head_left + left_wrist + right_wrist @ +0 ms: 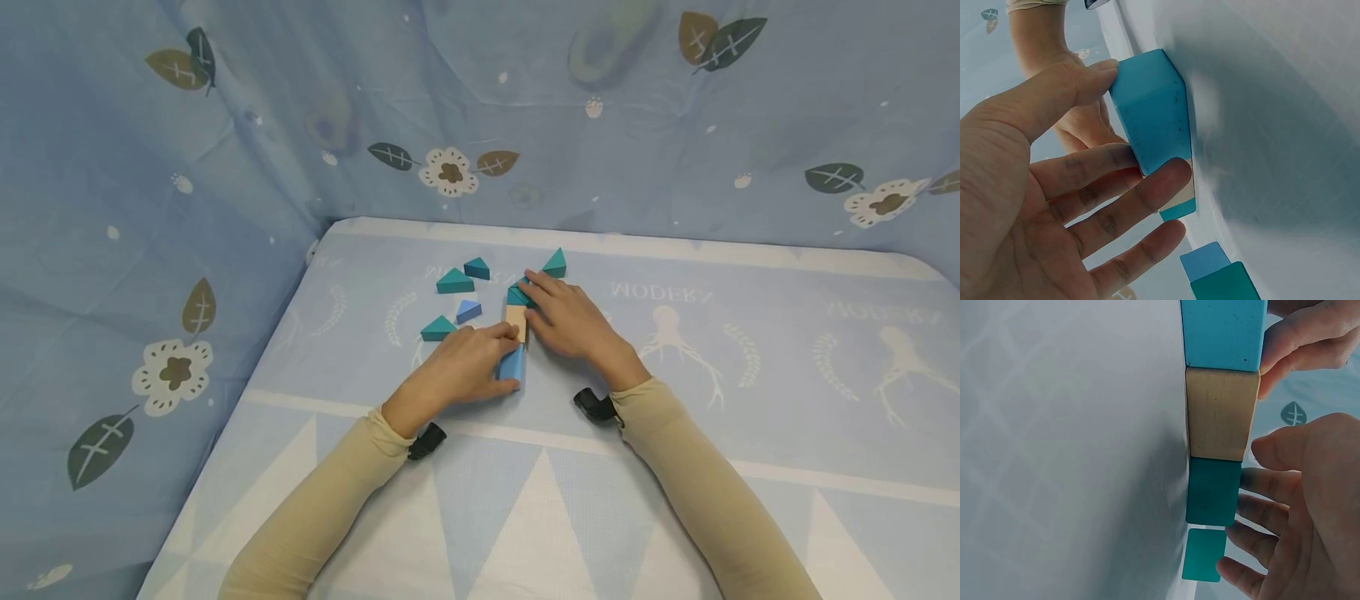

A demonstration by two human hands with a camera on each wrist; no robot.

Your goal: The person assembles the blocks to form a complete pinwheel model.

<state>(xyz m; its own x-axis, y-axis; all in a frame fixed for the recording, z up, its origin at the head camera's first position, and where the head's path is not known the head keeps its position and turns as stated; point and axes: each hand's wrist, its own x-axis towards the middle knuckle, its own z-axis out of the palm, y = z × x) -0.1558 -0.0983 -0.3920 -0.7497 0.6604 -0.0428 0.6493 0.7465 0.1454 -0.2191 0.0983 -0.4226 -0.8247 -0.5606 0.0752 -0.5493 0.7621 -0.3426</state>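
Observation:
A light blue block [511, 367], a pale wooden block [516, 317] and a teal block [1213, 494] lie end to end in a row. My left hand [467, 364] spans the light blue block, thumb at its near end and index finger by the joint with the wooden block. In the left wrist view its other fingers stretch out across the block's side. From the right, my right hand [573, 321] rests its fingertips on the teal pieces at the row's far end, partly hiding them. Its thumb lies beside the wooden block.
Left of the row lie loose triangular blocks: two teal [455, 282] [438, 329], one dark teal [477, 268] and one blue [468, 312]. Another teal triangle [556, 264] lies beyond my right fingers. A patterned cloth [750, 350] covers the table; a blue curtain hangs behind and left.

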